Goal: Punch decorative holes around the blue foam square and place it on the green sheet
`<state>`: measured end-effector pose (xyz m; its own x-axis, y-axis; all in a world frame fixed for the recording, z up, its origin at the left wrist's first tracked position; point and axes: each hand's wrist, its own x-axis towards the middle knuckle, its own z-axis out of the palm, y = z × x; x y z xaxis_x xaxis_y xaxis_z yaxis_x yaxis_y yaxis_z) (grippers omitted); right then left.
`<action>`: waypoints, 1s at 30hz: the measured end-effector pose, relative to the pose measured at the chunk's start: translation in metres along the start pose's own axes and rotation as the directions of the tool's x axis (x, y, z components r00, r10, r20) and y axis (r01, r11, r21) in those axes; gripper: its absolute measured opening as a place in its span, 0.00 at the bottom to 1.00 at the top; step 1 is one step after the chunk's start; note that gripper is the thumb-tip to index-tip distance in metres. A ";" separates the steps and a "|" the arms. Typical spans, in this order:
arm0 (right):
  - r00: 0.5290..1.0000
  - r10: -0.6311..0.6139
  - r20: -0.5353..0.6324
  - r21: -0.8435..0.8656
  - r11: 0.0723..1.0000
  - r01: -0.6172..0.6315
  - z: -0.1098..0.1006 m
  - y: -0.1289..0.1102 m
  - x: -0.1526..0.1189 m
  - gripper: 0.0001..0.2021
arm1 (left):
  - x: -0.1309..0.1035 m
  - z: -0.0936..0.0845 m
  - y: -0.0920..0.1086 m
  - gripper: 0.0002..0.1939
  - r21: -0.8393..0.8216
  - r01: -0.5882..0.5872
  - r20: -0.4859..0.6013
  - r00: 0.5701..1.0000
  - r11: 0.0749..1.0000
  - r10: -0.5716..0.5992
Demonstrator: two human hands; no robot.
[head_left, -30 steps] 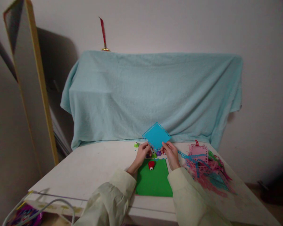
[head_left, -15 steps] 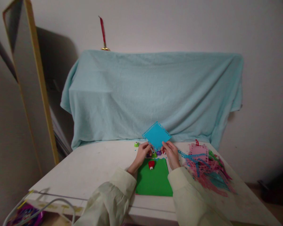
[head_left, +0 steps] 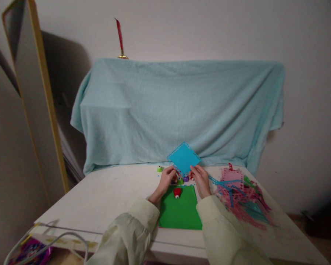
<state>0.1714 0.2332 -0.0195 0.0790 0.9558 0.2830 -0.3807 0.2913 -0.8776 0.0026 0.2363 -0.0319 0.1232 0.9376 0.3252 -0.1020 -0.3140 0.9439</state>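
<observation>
A blue paper square (head_left: 184,159) with a row of punched holes along its edges is held up, one corner pointing upward. My right hand (head_left: 200,179) pinches its lower right edge between thumb and fingers. At the lower left edge, the closed fingers of my left hand (head_left: 167,180) grip the same sheet. Below them lies a green sheet (head_left: 180,213), with a small red craft punch (head_left: 177,193) on its far part. Behind the hands stand a purple punch (head_left: 185,179) and a green punch (head_left: 180,181), partly covered. Another green punch (head_left: 159,169) sits farther left.
Pink, blue and green punched paper scraps (head_left: 238,198) are heaped at the right of the white table (head_left: 105,195). A light blue cloth (head_left: 176,106) hangs behind it. A grey cable (head_left: 71,235) loops at the front left edge. A framed mirror (head_left: 35,92) leans at left.
Almost nothing differs. Both hands keep hold of the blue paper, which has shifted very slightly to the right.
</observation>
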 end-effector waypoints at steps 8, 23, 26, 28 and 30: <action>0.999 0.016 0.037 0.015 1.000 -0.016 0.002 -0.002 -0.001 0.13 | -0.001 0.004 0.005 0.20 -0.021 0.035 -0.068 0.997 0.999 -0.036; 0.990 0.074 0.120 0.017 0.997 -0.076 0.002 0.000 -0.001 0.13 | -0.001 0.005 0.000 0.26 0.153 0.037 -0.058 0.998 0.988 -0.029; 0.991 0.071 0.117 0.019 0.997 -0.073 0.002 0.001 -0.001 0.12 | -0.003 0.005 0.003 0.27 0.166 0.049 -0.047 0.998 0.985 -0.042; 0.991 0.067 0.115 0.026 0.997 -0.071 0.003 0.000 -0.001 0.12 | -0.004 0.006 0.005 0.27 0.179 0.057 -0.028 0.998 0.982 -0.053; 0.992 0.062 0.113 0.038 0.997 -0.067 0.004 0.000 -0.002 0.11 | -0.005 0.007 0.005 0.27 0.197 0.060 -0.012 0.998 0.978 -0.059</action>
<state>0.1680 0.2315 -0.0183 -0.0491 0.9616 0.2700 -0.4198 0.2254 -0.8792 0.0083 0.2286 -0.0286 0.1168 0.9561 0.2687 0.1025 -0.2807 0.9543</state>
